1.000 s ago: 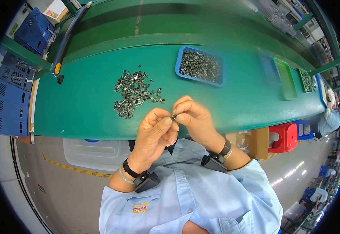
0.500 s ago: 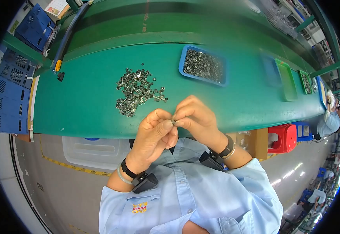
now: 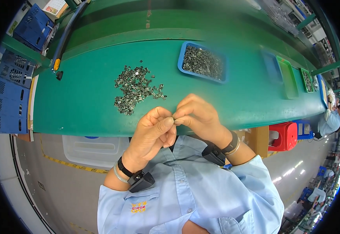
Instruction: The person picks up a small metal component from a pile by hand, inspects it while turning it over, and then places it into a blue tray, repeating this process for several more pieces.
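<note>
1. Currently, your left hand [image 3: 153, 130] and right hand [image 3: 197, 115] meet fingertip to fingertip, fingers pinched shut on one small metal part [image 3: 173, 117] above the tabletop [image 3: 84, 105] edge.
2. Judge progress as partial: a loose pile of metal parts [image 3: 135, 89] remains beside the filled blue tray [image 3: 203, 62].

A tiny metal part [image 3: 174, 117], mostly hidden, sits pinched between both hands' fingertips at frame center, just below the green surface's [image 3: 80, 105] near edge.

loose metal parts [image 3: 135, 89] on bench [image 3: 80, 105], tray [image 3: 203, 62] to their right
</note>
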`<move>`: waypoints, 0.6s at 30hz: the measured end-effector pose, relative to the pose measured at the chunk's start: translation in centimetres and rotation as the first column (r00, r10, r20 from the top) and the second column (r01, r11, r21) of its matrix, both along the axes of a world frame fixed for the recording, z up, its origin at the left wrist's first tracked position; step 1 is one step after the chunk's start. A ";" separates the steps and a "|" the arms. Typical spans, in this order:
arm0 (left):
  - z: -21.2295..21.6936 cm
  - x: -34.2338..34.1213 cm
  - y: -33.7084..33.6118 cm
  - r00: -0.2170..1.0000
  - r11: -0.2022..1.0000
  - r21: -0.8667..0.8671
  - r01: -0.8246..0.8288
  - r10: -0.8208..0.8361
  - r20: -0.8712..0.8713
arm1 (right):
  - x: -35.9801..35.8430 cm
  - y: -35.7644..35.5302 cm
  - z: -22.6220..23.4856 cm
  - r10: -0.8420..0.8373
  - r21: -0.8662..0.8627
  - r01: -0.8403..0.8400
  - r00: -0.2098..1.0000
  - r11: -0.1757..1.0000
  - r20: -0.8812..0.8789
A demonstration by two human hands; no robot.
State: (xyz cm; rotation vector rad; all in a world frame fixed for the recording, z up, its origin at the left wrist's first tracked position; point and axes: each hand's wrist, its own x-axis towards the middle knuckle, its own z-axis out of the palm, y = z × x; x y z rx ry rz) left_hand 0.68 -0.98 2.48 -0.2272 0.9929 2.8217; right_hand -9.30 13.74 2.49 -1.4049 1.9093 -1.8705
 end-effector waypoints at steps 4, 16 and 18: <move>-0.4 0.0 0.2 1.000 1.000 0.015 0.003 -0.003 -0.003 | -0.2 0.1 -0.3 0.008 0.012 -0.009 1.000 1.000 0.030; -0.7 0.4 0.4 1.000 0.999 0.028 -0.026 0.027 -0.006 | 0.2 0.2 -0.6 0.000 0.021 -0.002 0.993 1.000 0.116; -0.7 0.4 0.4 1.000 0.999 0.027 -0.028 0.028 -0.002 | 0.3 0.3 -0.7 0.004 0.021 -0.007 0.991 1.000 0.132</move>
